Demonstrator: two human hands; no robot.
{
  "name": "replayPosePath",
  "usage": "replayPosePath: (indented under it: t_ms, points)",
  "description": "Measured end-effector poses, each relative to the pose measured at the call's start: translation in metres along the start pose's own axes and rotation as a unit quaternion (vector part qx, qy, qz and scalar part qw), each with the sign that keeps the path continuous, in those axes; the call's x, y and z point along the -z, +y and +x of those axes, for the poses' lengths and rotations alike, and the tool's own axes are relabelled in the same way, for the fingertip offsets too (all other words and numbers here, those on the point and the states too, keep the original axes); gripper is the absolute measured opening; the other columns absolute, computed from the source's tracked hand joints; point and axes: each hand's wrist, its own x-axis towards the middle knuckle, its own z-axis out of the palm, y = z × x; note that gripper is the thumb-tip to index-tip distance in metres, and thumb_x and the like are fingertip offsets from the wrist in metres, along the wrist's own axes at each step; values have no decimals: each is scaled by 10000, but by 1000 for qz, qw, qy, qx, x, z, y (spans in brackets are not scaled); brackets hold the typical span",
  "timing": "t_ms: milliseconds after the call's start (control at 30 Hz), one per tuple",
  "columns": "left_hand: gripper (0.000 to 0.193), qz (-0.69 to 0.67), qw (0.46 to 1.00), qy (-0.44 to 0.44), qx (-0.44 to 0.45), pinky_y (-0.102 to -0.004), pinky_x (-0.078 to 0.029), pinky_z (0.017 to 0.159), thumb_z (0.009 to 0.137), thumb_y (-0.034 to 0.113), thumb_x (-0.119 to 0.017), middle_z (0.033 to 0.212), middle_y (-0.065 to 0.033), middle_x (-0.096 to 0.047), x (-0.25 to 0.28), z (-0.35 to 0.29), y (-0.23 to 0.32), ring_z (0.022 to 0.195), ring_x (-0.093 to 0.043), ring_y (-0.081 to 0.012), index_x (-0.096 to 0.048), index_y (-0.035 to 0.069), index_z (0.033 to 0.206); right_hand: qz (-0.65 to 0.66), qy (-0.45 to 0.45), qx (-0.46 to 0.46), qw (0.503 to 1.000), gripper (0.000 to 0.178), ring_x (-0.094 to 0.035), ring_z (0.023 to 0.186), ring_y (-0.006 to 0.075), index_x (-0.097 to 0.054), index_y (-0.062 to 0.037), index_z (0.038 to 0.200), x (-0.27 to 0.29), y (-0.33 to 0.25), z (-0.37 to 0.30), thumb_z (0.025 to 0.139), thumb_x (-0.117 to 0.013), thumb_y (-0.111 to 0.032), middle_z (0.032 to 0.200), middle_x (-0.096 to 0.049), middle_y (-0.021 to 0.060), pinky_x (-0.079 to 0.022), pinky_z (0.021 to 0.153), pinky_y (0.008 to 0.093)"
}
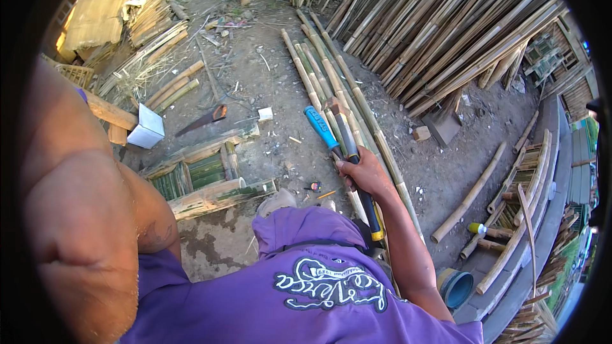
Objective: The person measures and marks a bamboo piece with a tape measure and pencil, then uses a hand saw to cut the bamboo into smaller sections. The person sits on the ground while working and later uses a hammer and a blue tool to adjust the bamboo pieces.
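Observation:
My right hand [366, 172] is closed around a hammer [348, 134] and a blue-handled tool [320, 127] side by side. The hammer's head points away from me; its black grip ends in yellow near my waist. The blue handle also points away, and its lower part runs into my fist, so its kind cannot be made out. Beneath both tools lie long bamboo poles [350, 97]. My left arm [83, 216] is raised close to the camera, large and blurred, with its hand out of view.
At left, a bamboo frame [207, 199] rests near a handsaw [203, 120] and a white square container [146, 127]. A tape measure [314, 186] and pencil [326, 195] lie by my feet. Stacked bamboo poles [440, 25] lean at far right; a bucket [456, 288] stands near right.

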Motion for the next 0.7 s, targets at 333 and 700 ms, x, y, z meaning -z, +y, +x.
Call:
replayPosePath:
  t_ms: [333, 700]
  points:
    - [671, -99, 842, 121, 517, -452, -353, 1117, 994, 444, -514, 1499, -174, -440, -121, -142, -44, 1366, -435, -304, -400, 10, 1492, 13, -23, 9, 1000, 263, -610, 533, 132, -552, 13, 1020, -1, -17, -2, 893, -696, -167, 728, -636, 70, -498, 460, 309]
    - [241, -334, 384, -105, 855, -427, -459, 972, 964, 279, -584, 1088, -99, -631, -260, -310, -1, 1051, -594, -250, -577, 104, 1130, 24, 2, -23, 999, 318, -662, 591, 144, -564, 30, 1116, 70, 66, -84, 885, -677, -158, 762, -682, 91, -530, 485, 315]
